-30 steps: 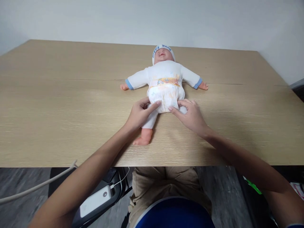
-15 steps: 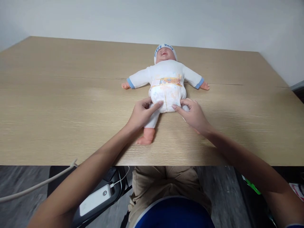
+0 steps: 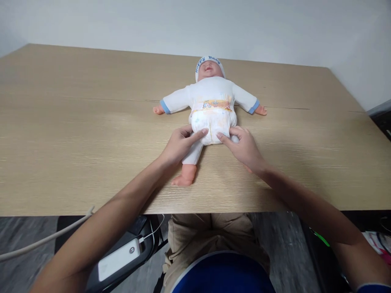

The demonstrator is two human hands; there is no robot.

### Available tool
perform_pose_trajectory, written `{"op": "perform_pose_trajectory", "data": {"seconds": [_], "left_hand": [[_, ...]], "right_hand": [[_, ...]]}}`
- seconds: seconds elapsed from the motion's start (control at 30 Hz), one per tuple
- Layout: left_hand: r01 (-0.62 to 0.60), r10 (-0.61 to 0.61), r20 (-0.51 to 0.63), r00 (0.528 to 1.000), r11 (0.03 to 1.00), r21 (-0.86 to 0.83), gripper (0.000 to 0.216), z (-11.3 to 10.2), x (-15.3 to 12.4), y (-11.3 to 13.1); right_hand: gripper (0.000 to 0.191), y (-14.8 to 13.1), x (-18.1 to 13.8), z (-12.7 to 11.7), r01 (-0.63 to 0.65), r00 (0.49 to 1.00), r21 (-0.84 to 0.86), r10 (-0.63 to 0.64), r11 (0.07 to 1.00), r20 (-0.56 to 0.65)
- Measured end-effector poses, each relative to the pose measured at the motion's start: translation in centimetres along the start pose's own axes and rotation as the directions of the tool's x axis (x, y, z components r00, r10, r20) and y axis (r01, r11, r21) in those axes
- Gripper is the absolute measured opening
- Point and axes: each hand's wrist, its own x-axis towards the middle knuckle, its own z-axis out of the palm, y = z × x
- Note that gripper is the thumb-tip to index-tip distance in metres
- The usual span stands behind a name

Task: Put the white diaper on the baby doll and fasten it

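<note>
Baby doll point(image 3: 211, 90) in white outfit point(image 3: 177, 101) & "Happy Baby" cap point(image 3: 209, 60) lies on its back on wood-look surface point(image 3: 91, 146), approx. ctr., arms spread. Diaper point(image 3: 210, 121) is round its hips. L hand point(image 3: 181, 144): grip clamped on diaper's leg edge, thumb in front. R hand point(image 3: 246, 147): same grip, opp. edge. Pale wall point(image 3: 195, 24) behind.
</note>
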Motion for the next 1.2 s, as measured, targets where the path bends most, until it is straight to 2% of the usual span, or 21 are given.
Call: {"op": "perform_pose_trajectory", "data": {"seconds": [0.33,0.5,0.7,0.87,1.2], "left_hand": [[-0.008,0.009,-0.056,0.998,1.0,0.015,0.047,0.5,-0.5,0.2],[-0.016,0.018,-0.05,0.999,0.999,0.04,0.045,0.5,-0.6,0.3],[-0.105,0.114,-0.023,0.993,0.968,0.227,0.052,0.0,-0.1,-0.4],[-0.125,0.129,0.008,0.992,0.939,0.322,0.052,-0.3,0.4,-1.0],[-0.155,0.14,0.08,0.987,0.96,0.233,0.05,-0.8,0.2,-0.3]], "right_hand": [[0.05,0.7,0.4,-0.1,-0.005,0.999,0.026,0.004,1.0,0.036],[0.033,0.7,0.1,-0.3,-0.002,0.999,-0.004,0.002,1.0,0.053],[0.029,1.0,0.1,-0.6,0.029,0.997,-0.044,-0.026,0.999,0.072],[0.027,1.2,0.2,-0.6,0.028,0.997,-0.031,-0.026,0.999,0.071],[0.023,1.6,0.1,-1.6,0.064,0.993,0.002,-0.064,0.998,0.102]]}}
